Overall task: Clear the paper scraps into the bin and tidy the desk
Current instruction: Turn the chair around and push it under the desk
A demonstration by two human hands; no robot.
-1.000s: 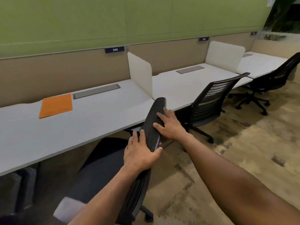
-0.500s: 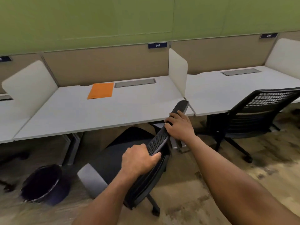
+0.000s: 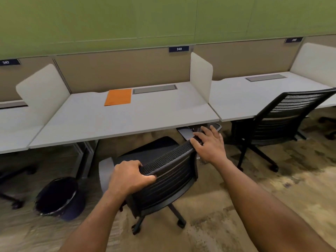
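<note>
A black mesh office chair (image 3: 167, 180) stands in front of the white desk (image 3: 127, 120), its seat partly under the desktop. My left hand (image 3: 130, 176) grips the left end of the chair's top rail. My right hand (image 3: 209, 144) rests on the right end of the rail with its fingers spread. An orange sheet (image 3: 118, 97) lies flat at the back of the desk. A dark round bin (image 3: 58, 199) sits on the floor to the left, tilted toward me. No paper scraps show on the desk.
White divider panels (image 3: 201, 77) stand on both sides of the desk. A second black chair (image 3: 278, 124) sits at the right neighbouring desk. Chair wheels (image 3: 16, 204) show at the far left. Tan carpet lies behind the chairs.
The chair back has turned from edge-on to nearly square with the desk. The view has swung left, bringing the bin into sight. My right hand's fingers have spread on the rail.
</note>
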